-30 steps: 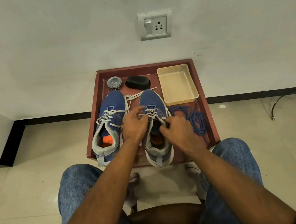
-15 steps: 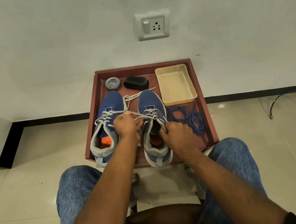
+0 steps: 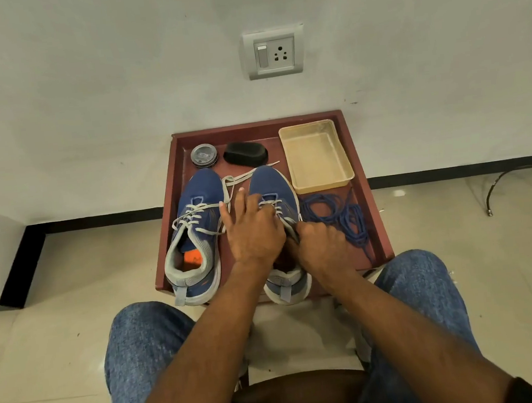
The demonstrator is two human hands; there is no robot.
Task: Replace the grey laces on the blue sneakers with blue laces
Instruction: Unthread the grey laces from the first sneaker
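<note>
Two blue sneakers stand side by side in a dark red tray (image 3: pixel 372 190), toes toward the wall. The left sneaker (image 3: pixel 195 228) keeps its grey lace (image 3: pixel 190 215) threaded and loose. My left hand (image 3: pixel 251 232) lies over the throat of the right sneaker (image 3: pixel 271 184), fingers spread, its fingertips at the grey lace (image 3: pixel 275 205) there. My right hand (image 3: pixel 322 248) is closed on that shoe's right side near the collar, pinching lace or upper. A heap of blue laces (image 3: pixel 338 215) lies to the right of the shoes.
At the tray's back sit a round tin (image 3: pixel 204 155), a black oval brush (image 3: pixel 245 153) and an empty beige plastic tub (image 3: pixel 315 156). The tray stands against a white wall with a socket (image 3: pixel 274 52). My knees in jeans flank its front edge. A cable (image 3: pixel 502 183) lies on the floor at right.
My left hand has moved from between the shoes onto the right sneaker's laces and spread its fingers. My right hand stays at the shoe's right side.
</note>
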